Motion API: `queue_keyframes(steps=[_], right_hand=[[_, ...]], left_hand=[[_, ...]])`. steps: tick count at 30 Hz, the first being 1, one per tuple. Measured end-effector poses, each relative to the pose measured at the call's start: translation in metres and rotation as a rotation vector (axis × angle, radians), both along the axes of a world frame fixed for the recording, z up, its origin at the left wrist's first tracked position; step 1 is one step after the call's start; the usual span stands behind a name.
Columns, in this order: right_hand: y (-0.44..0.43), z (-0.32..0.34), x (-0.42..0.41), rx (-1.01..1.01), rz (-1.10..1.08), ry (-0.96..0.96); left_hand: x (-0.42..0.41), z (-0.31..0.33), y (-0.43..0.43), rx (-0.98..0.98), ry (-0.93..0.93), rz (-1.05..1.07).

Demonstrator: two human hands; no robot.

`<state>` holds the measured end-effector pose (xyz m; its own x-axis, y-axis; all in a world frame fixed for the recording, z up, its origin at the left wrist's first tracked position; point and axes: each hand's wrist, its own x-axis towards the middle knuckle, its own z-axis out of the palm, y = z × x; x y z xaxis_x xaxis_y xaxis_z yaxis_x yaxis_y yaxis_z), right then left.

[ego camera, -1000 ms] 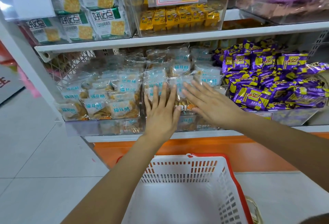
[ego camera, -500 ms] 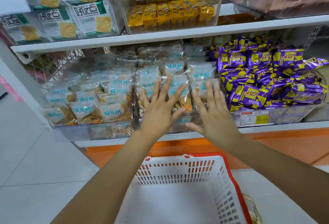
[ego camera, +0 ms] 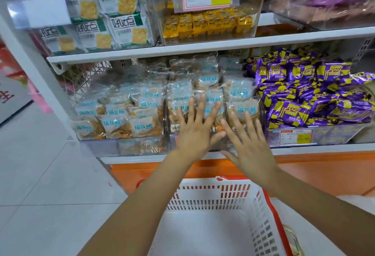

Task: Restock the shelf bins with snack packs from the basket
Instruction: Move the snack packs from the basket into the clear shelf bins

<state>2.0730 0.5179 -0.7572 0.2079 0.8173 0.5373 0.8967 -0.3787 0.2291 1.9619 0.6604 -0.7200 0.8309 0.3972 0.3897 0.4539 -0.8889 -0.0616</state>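
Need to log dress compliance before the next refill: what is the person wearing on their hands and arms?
Nothing that shows. The left hand and right hand are ungloved, with no rings, watch or bracelet in view. No sleeve or cuff appears anywhere up to the picture's bottom edge.

Clear snack packs (ego camera: 239, 91) heap the middle bin (ego camera: 172, 131) high, leaving a slim gap under the upper shelf board (ego camera: 203, 49); the basket (ego camera: 213, 198) below lies open-topped.

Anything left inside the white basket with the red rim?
Nothing shows on the bare floor of the white slotted plastic basket. Its near end is out of frame; forearms cover its edges.
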Motion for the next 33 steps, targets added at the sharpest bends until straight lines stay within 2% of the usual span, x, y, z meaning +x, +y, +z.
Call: queue_keyframes(steps=[3, 6, 9, 13, 19, 22, 27, 33], right_hand=[[-0.003, 0.006, 0.002, 0.008, 0.005, 0.021], [-0.007, 0.015, -0.001, 0.041, 0.027, 0.048], [-0.012, 0.019, -0.011, 0.049, 0.179, -0.017], [-0.008, 0.020, -0.017, -0.023, 0.364, -0.129], [0.028, 0.051, 0.006, -0.125, 0.365, -0.159], [0.045, 0.061, 0.016, -0.203, 0.374, -0.178], [0.054, 0.065, 0.028, -0.161, 0.416, -0.180], [0.063, 0.057, 0.031, -0.215, 0.268, -0.175]], left_hand=[[-0.014, 0.000, -0.002, -0.009, 0.024, -0.080], [-0.042, -0.008, -0.019, -0.074, -0.051, -0.024], [-0.069, -0.022, -0.032, -0.236, -0.155, 0.058], [-0.088, -0.028, -0.030, -0.304, -0.188, 0.069], [-0.072, 0.013, -0.005, -0.246, -0.274, -0.021], [-0.054, 0.029, 0.015, -0.203, -0.228, -0.052], [-0.036, 0.028, 0.031, -0.167, -0.131, -0.043], [-0.046, -0.001, 0.018, -0.102, -0.334, -0.033]])
